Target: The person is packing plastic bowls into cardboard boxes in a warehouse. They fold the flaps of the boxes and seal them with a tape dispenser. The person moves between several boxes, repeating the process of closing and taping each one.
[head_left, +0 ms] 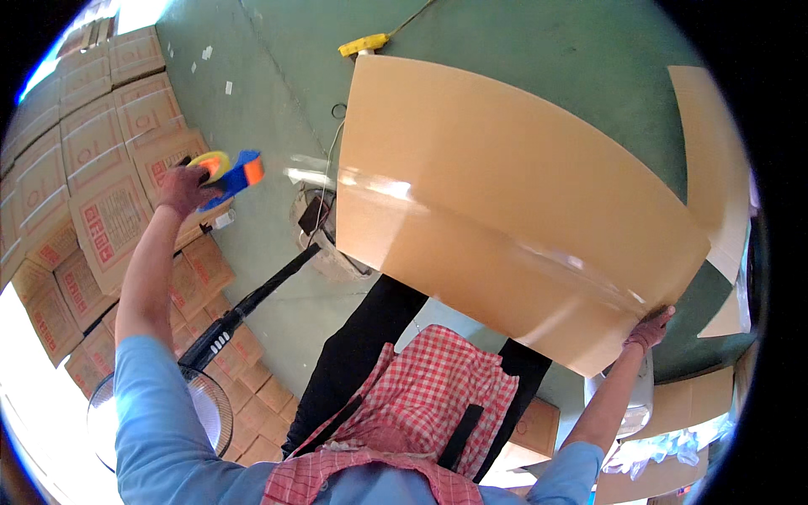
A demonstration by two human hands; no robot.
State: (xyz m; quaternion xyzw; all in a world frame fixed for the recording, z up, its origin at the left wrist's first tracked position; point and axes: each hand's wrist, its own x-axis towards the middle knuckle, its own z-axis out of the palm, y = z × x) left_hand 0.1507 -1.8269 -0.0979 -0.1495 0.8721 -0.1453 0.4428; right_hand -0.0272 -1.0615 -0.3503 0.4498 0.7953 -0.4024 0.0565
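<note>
Floor: green painted concrete floor (pixel 252 126) fills the background; we note small white scraps on it near the top left.
Box: large plain brown cardboard box (pixel 505 202) sits in front of us, centre-right, raised off the floor and tilted; a strip of clear glossy tape runs across its broad face along the seam.
Flap: one loose brown cardboard flap (pixel 715 168) stands out at the box's right side.
Left hand: our left hand (pixel 181 187), in a reddish glove, is raised out to the left, well apart from the box, grip clenched on the handle of a blue and orange plastic tape dispenser (pixel 236 175) carrying a yellow-cored tape roll.
Right hand: our right hand (pixel 650 330), also gloved, presses on the box's lower right edge; fingers curl onto the cardboard, grip grasping that edge.
Stacks: rows of sealed brown cartons with red print (pixel 93 177) lie packed on the floor at the left.
Fan: black pole and round wire-guard standing fan (pixel 202 396) stands lower left, beside the cartons.
Plug strip: yellow power strip (pixel 364 44) lies on the floor just beyond the box's top edge.
Clothing: light blue sleeves, red-and-white checked apron (pixel 421 404), black trousers.
</note>
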